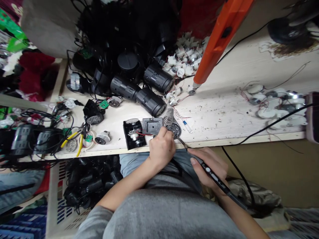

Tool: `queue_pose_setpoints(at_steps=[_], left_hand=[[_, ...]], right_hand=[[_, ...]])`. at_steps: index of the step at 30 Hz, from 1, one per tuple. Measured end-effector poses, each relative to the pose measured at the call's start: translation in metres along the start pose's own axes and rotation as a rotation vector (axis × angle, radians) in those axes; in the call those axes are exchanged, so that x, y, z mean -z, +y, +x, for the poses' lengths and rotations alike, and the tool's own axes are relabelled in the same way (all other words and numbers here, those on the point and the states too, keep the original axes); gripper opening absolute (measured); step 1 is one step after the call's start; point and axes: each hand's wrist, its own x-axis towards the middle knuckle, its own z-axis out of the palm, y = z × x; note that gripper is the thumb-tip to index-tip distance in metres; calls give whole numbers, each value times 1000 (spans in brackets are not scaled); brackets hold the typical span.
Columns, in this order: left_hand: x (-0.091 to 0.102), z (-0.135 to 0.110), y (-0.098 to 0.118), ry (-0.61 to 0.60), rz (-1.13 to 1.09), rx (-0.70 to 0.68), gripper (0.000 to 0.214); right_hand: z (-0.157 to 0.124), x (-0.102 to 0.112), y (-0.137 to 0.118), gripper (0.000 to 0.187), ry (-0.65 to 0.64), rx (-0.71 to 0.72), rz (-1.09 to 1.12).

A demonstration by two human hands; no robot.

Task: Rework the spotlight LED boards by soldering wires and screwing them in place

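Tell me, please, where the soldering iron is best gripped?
Grip the iron on its slim black handle, behind the button, coming from the cord end on the person's side, as the right hand does. Its bare metal tip points at the bench beside the left hand and is probably hot.

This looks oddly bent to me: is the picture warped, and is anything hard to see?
Head view: wide-angle warp bows the table edge; light even, little glare; the black housings pile sinks into shadow; the orange tool looks soft; the right hand and soldering iron are sharp.
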Motion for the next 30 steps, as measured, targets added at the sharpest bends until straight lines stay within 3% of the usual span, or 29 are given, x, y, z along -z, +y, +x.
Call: queue_pose_setpoints(at_steps=[9,30], left_hand=[[0,-1,-1,-1,-9,6,28],[1,0,1,-11,-5,15,27]], right_hand=[[0,3,0,29,50,2,20],[2,0,-1,28,-4,9,-14]])
